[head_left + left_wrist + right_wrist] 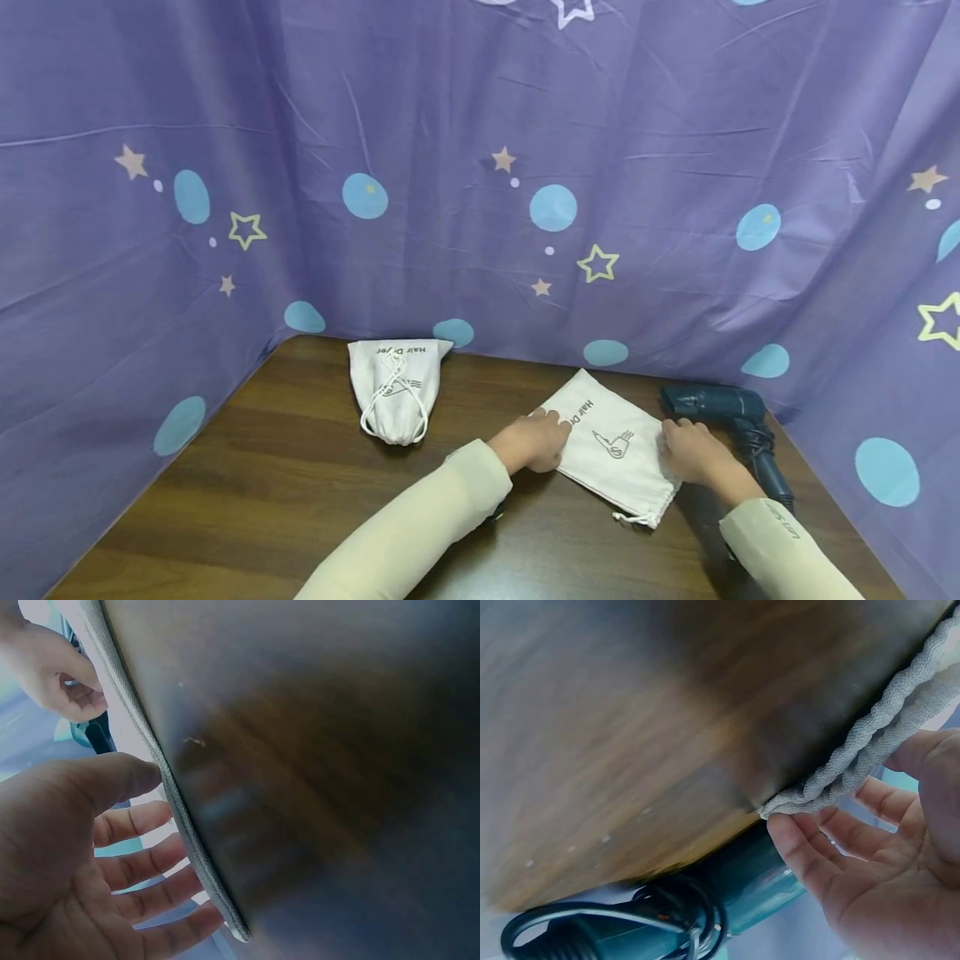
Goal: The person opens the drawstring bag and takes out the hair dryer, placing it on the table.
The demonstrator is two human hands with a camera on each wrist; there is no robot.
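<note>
A white cloth drawstring bag [611, 446], printed "Hair Dryer" with a dryer drawing, lies flat and slanted on the table. My left hand [542, 442] rests on its left edge; in the left wrist view the thumb and spread fingers [135, 862] touch the cloth. At the opposite end my right hand [693, 450] touches the ruffled, gathered edge [870, 742] with loosely extended fingers. Just beyond that hand lies a dark teal hair dryer [712, 402], its cord [712, 915] wound in a bundle around it.
A second white drawstring bag [401, 392], its mouth drawn in and cords looped on top, lies at the back left of the brown wooden table [247, 475]. A purple curtain [465, 167] with stars and blue dots hangs behind and along both sides.
</note>
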